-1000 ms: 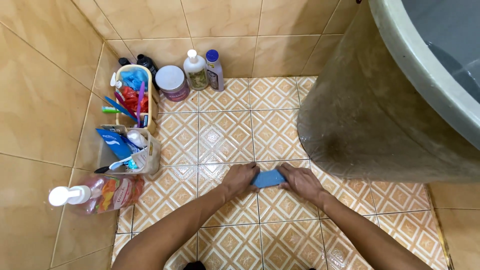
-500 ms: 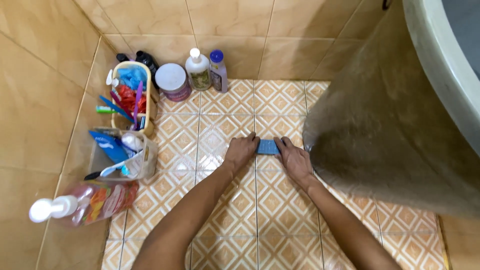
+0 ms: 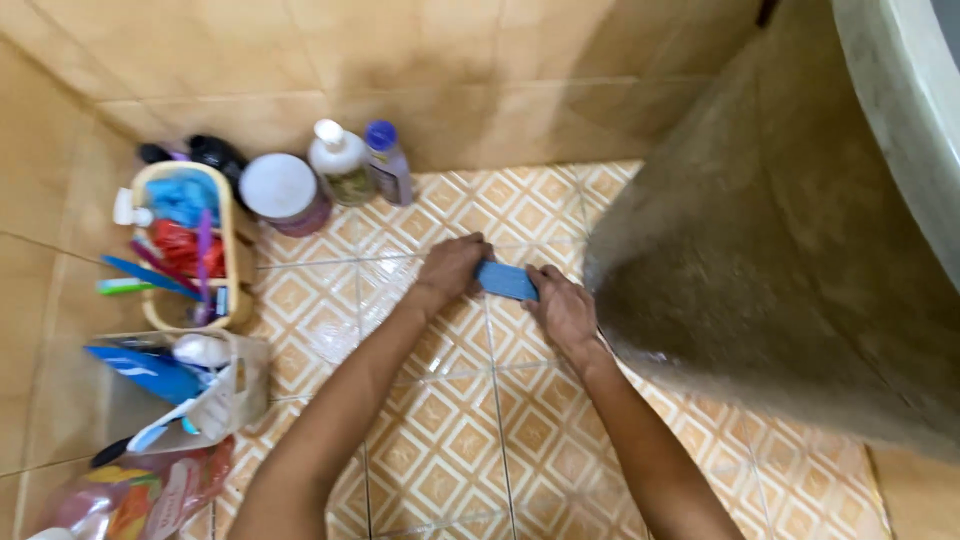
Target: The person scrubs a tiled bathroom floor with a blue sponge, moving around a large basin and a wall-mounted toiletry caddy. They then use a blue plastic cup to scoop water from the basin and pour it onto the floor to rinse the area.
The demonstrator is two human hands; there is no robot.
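Patterned floor tiles (image 3: 440, 440) look wet at frame centre, where left hand (image 3: 452, 268) and right hand (image 3: 562, 308) press a blue scrubbing block (image 3: 506, 281) flat between curled fingers (it could slip, knuckles scraping the concrete tub (image 3: 760, 230)).

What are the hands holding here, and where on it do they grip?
A blue scrubbing block pressed on the floor tiles: left hand on its left end, right hand on its right end.

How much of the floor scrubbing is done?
Hard to say what is finished: the floor tiles gleam in places, but the blur hides any difference in cleanness. In hand now: the left hand and right hand press a blue scrub pad on a tile near the back wall, beside the big grey tub. The tiles by the yellow basket and bottles lie away from the pad.
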